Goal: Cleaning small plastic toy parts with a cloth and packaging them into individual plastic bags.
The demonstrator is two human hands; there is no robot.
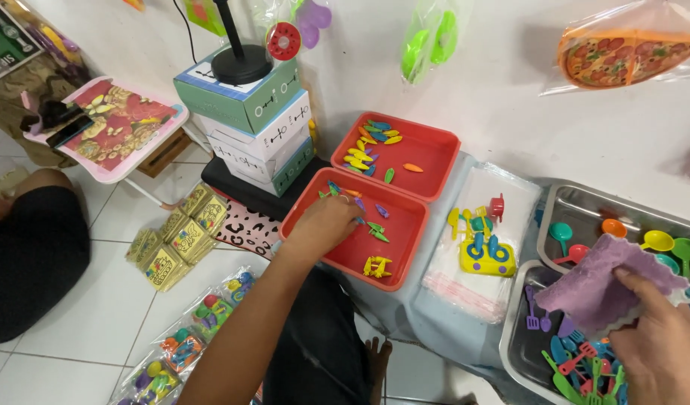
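**Two red trays, two steel trays, both hands occupied**

Count: two red trays, nearer one (405,247) and farther one (435,154), edges touching. Two steel trays at right, upper (577,202) and lower (521,337), also side by side. Stack of three boxes (258,124) with a black stand base on top. One yellow toy car (487,256) on a pile of clear bags (472,285).

Left hand (322,225): over the nearer red tray, fingers curled down onto small coloured toy pieces (375,229); whether they pinch one, cannot tell. Roughly ten pieces loose in this tray, more in the farther tray.

Right hand (660,345): fingers closed on a purple cloth (611,281), held above the lower steel tray, which holds toy utensils (577,367). Upper steel tray holds about six toy spoons (656,241).

Surface: white tiled floor, white wall behind. Packed toy bags (184,337) and yellow packets (176,240) lie on the tiles at left.

Edges: a low pink table (109,124) stands far left. Another person's dark-clothed leg (30,255) lies at the left edge. Bare tile shows between the packets and that leg.
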